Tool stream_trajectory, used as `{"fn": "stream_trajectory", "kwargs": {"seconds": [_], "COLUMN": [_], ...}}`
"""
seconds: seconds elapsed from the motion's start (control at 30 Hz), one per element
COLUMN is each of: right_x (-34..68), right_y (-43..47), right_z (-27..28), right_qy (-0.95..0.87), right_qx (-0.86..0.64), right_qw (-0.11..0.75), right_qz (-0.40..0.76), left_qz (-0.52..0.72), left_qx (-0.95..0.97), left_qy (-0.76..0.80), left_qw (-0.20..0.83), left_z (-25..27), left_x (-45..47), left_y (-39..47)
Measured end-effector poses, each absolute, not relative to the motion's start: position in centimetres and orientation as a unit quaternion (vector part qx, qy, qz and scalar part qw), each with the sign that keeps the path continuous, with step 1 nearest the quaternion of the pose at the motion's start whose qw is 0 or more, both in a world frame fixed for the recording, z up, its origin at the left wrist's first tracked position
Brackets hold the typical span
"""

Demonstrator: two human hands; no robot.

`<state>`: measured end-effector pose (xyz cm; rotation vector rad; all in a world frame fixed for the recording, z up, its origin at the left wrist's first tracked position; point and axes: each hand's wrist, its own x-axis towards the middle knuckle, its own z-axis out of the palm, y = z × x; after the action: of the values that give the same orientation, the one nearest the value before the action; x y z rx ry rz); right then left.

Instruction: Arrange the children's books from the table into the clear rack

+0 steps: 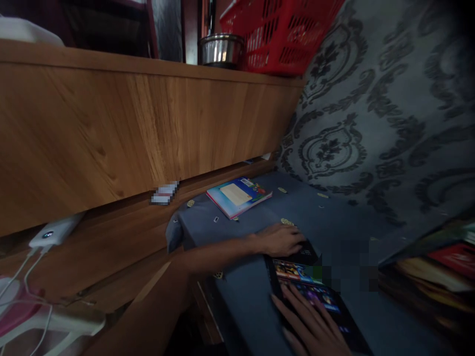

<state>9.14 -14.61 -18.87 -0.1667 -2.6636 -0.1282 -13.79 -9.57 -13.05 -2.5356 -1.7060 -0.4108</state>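
Observation:
A dark book (pixel 336 299) with rows of small colourful pictures lies on the grey-blue cloth surface in front of me. My left hand (pixel 282 240) reaches across from the left and rests palm down on the far, black end of the book. Its fingers are slightly bent and point right. Over the near part of the same book lies my right hand (pixel 313 321), flat with fingers stretched out and touching the cover. Part of the book is hidden beneath both hands. Beyond them, a thin blue book (pixel 237 198) with a pale panel and a barcode lies on the cloth.
A wooden panel (pixel 148 128) rises ahead; a red basket (pixel 278 39) and a metal pot (pixel 221 51) stand on its top. A white power bank (pixel 55 232) with cables is at left. A stack of books (pixel 441 277) sits at right, near patterned wall covering (pixel 334 143).

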Motion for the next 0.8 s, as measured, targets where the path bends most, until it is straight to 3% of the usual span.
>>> {"fn": "stream_trajectory", "kwargs": {"seconds": [0.43,0.6,0.8], "right_x": [12.8,12.7,12.7], "right_y": [-16.3,-16.7,-16.7], "right_z": [-17.8,-17.4,-16.9], "right_qy": [-0.94,-0.932,-0.927], "right_qx": [-0.3,-0.317,-0.319], "right_qw": [0.161,0.17,0.181], "right_qz": [0.012,0.045,0.076], "left_qz": [-0.158,-0.065,0.069], "left_qx": [-0.791,-0.821,-0.883], "left_qy": [-0.59,-0.567,-0.462], "left_qw": [-0.002,0.021,-0.044], "left_z": [-13.0,-11.3,-8.6], "left_x": [-13.7,-14.2,-15.7], "left_y": [-10.1,-13.1,-17.4]}}
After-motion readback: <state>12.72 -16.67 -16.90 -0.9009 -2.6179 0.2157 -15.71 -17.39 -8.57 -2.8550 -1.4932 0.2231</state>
